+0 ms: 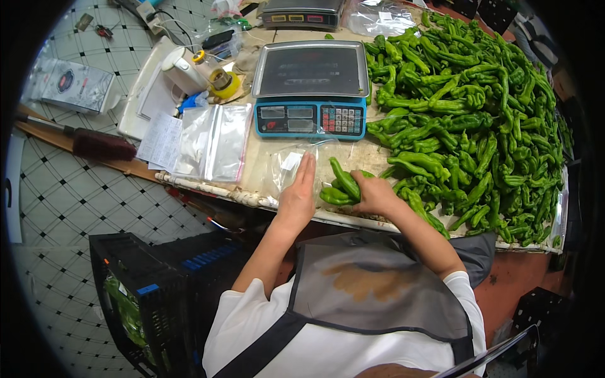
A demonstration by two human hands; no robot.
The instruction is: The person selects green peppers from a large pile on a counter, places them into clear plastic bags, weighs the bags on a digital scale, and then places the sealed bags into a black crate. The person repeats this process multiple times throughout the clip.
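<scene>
My right hand (375, 193) is closed around a few green peppers (346, 182) just above the table. Left of them, my left hand (299, 196) is held flat with its fingers together, at a clear plastic bag (281, 165) bearing a small white label; whether it grips the bag's edge cannot be told. A large heap of green peppers (472, 108) covers the right side of the table. Beyond my hands stands a blue digital scale (310, 118) with a metal pan (309, 71), which carries only a tiny green scrap.
Flat zip bags (212, 141) and written sheets (160, 141) lie at the left. Behind them stand a white kettle (183, 71) and a yellow tape roll (226, 87). A second scale (302, 14) is at the back. A black crate (142, 283) with bagged greens stands below left.
</scene>
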